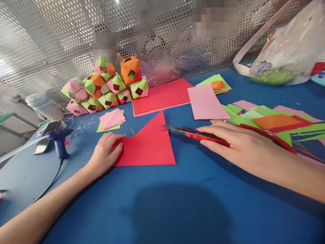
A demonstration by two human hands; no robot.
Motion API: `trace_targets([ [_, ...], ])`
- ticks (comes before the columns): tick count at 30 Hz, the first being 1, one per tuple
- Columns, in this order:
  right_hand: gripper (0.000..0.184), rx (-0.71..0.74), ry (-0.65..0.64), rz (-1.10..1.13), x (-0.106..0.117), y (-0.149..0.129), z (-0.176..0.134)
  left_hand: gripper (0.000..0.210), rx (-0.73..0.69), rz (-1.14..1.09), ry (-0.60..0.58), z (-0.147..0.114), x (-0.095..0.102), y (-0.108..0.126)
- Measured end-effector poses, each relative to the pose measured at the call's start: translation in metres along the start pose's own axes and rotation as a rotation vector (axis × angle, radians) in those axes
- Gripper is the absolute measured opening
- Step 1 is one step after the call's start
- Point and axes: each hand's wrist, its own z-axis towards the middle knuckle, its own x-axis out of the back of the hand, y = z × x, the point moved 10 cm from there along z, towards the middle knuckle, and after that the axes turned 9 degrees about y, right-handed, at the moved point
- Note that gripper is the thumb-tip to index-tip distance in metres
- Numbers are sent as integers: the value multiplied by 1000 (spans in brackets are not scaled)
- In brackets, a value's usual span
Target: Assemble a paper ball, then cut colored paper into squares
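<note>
A sheet of red paper (149, 149) lies on the blue table in front of me. Its upper edge dips on the left and rises to a pointed corner. My left hand (106, 149) grips the left edge of the sheet between thumb and curled fingers. On the right, my right hand (233, 139) is wrapped round red-handled scissors (180, 129), their dark blades pointing left. The blade tips meet the right edge of the sheet, just below its pointed corner. Part of the handles is hidden behind the hand.
Folded paper balls (110, 84) are stacked against a perforated metal screen (172, 44). Red sheets (159, 96), a pink sheet (205, 101) and small pink squares (112, 118) lie beyond the hands. Coloured scraps (274, 118) spread at right; a blue glue gun (61, 144) stands left.
</note>
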Motion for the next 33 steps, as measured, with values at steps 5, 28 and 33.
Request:
trace_targets([
  [5, 27, 146, -19, -65, 8, -22, -15, 22, 48, -53, 25, -1, 4, 1],
  [28, 25, 241, -63, 30, 9, -36, -28, 47, -416, 9, -553, -8, -56, 50],
  [33, 24, 265, -137, 79, -9, -40, -5, 48, -302, 124, -488, -21, -43, 38],
])
